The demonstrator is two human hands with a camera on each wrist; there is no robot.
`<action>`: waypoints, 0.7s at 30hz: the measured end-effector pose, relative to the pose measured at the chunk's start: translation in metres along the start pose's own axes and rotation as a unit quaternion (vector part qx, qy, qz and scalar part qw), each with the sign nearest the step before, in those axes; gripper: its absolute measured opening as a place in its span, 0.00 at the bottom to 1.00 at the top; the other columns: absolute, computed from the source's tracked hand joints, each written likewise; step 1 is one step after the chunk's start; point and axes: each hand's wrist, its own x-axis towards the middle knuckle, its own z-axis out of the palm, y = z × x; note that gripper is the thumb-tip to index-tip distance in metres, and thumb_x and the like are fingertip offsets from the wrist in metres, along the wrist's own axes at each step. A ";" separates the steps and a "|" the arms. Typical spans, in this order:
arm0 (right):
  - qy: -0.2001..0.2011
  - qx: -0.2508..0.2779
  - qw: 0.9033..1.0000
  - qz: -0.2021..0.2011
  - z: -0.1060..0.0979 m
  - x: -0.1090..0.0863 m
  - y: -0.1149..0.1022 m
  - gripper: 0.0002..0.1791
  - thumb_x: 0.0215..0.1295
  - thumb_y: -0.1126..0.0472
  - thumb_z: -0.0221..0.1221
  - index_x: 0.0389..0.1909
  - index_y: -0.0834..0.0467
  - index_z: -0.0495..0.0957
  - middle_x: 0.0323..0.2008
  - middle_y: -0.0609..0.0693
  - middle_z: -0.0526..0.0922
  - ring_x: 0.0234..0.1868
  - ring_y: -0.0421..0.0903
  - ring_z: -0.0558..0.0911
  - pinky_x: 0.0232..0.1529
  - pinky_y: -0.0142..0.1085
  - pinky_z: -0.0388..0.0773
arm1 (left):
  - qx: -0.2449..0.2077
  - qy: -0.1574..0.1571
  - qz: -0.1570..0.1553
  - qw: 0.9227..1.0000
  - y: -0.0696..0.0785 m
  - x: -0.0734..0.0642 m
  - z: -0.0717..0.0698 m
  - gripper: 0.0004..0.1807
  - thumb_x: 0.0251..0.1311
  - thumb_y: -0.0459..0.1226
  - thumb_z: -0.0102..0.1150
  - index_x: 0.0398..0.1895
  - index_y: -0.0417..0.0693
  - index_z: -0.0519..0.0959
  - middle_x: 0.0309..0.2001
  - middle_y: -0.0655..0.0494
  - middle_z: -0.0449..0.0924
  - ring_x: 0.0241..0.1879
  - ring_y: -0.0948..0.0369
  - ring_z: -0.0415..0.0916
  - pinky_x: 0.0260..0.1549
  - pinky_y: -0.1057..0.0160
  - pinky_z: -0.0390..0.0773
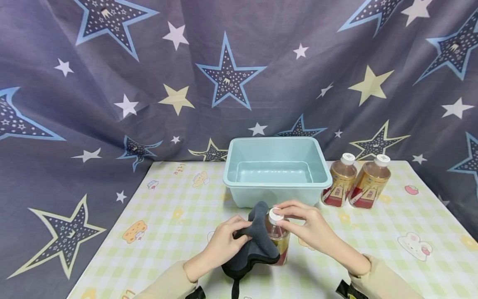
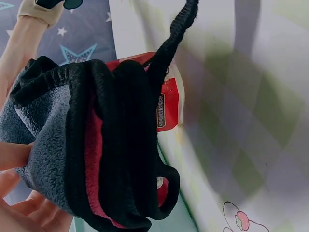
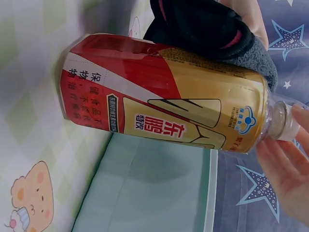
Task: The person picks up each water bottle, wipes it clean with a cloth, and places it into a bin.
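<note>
A drink bottle [image 3: 193,96] with a red and gold label and a white cap stands upright on the table, in front of the light blue bin. My right hand [image 1: 310,226] pinches its cap [image 1: 275,216] between thumb and fingers. Bunched in my left hand [image 1: 225,238] is a dark grey cloth [image 1: 257,241] with black edging and a hanging strap. In the head view, the cloth lies against the bottle's left side and covers part of it. Pink fabric shows between the cloth's folds [image 2: 94,154] in the left wrist view.
The light blue bin [image 1: 276,190] stands at the table's back middle. Two similar bottles [image 1: 337,182] are close together on its right. A checked cloth with cartoon prints covers the table [image 1: 168,241]; a star-patterned curtain [image 1: 239,120] hangs behind.
</note>
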 end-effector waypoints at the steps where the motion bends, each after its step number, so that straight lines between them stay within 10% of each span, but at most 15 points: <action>1: 0.001 0.001 1.000 -0.002 0.000 0.000 0.001 0.16 0.45 0.74 0.63 0.38 0.63 0.79 0.40 0.56 0.78 0.41 0.43 0.78 0.42 0.28 0.73 | 0.003 0.000 0.003 1.000 -0.001 0.000 0.000 0.13 0.48 0.28 0.59 0.40 0.38 0.79 0.31 0.61 0.74 0.25 0.70 0.66 0.22 0.72 0.67; 10: 0.000 0.010 1.000 -0.001 0.001 0.000 0.001 0.16 0.45 0.74 0.62 0.38 0.63 0.79 0.40 0.55 0.78 0.42 0.43 0.78 0.42 0.29 0.73 | 0.015 -0.031 -0.067 0.997 -0.002 0.001 0.002 0.13 0.48 0.26 0.58 0.40 0.41 0.80 0.32 0.60 0.75 0.27 0.67 0.68 0.25 0.70 0.68; 21: -0.008 0.017 1.000 0.013 0.000 0.000 -0.003 0.14 0.48 0.73 0.61 0.38 0.61 0.79 0.41 0.54 0.78 0.40 0.41 0.78 0.41 0.31 0.74 | 0.026 -0.044 -0.065 0.997 -0.008 0.000 0.004 0.13 0.47 0.27 0.59 0.39 0.39 0.80 0.32 0.59 0.75 0.28 0.67 0.69 0.27 0.70 0.70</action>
